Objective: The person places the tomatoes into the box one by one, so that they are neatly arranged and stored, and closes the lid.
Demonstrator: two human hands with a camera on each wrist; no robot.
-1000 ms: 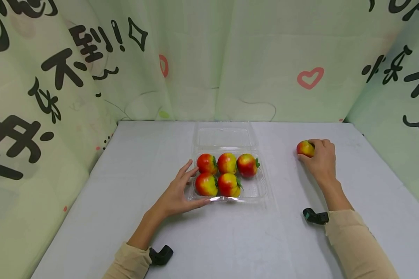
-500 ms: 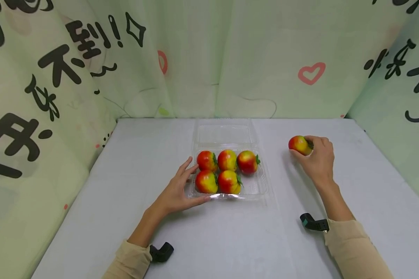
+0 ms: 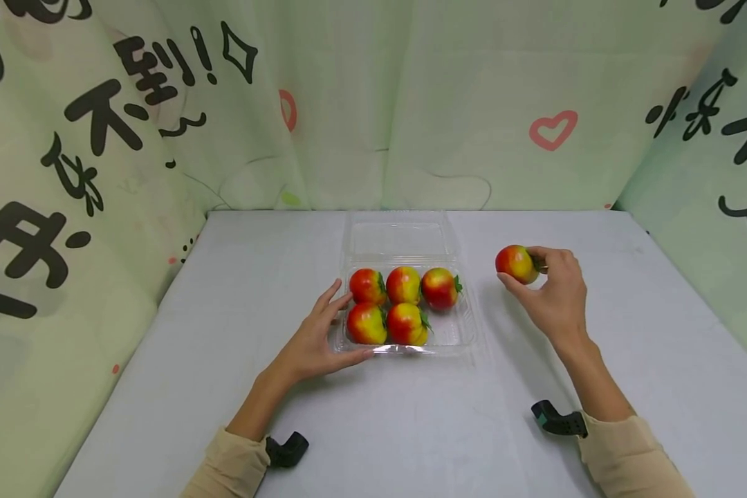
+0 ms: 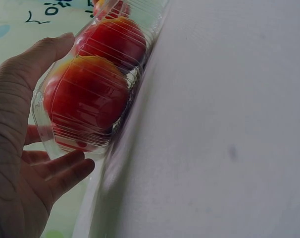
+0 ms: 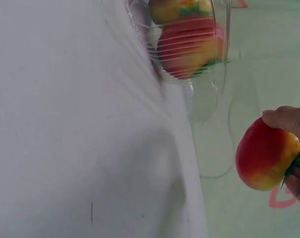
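My right hand (image 3: 558, 301) holds a red-and-yellow fruit with a green leafy top (image 3: 515, 263), thumb and fingers around its leafy end. It is raised over the table, right of a clear plastic clamshell box (image 3: 451, 337). The box lies with its lid (image 3: 400, 240) folded back, several matching fruits (image 3: 366, 324) inside in two rows. At the box's front left corner my left hand (image 3: 314, 349) is spread, thumb along the front rim and fingers at the left side. The left wrist view shows that hand (image 4: 26, 124) around the box corner.
A white-covered table (image 3: 411, 429) carries the box. Behind it and at both sides hangs a pale green curtain (image 3: 473, 104) with black characters and hearts. The front right compartment of the box has no fruit. Black wrist devices (image 3: 288, 450) stick out at both sleeves.
My right hand has lifted the fruit from the right part of the table and carried it left towards the box. The left hand has stayed at the box corner.
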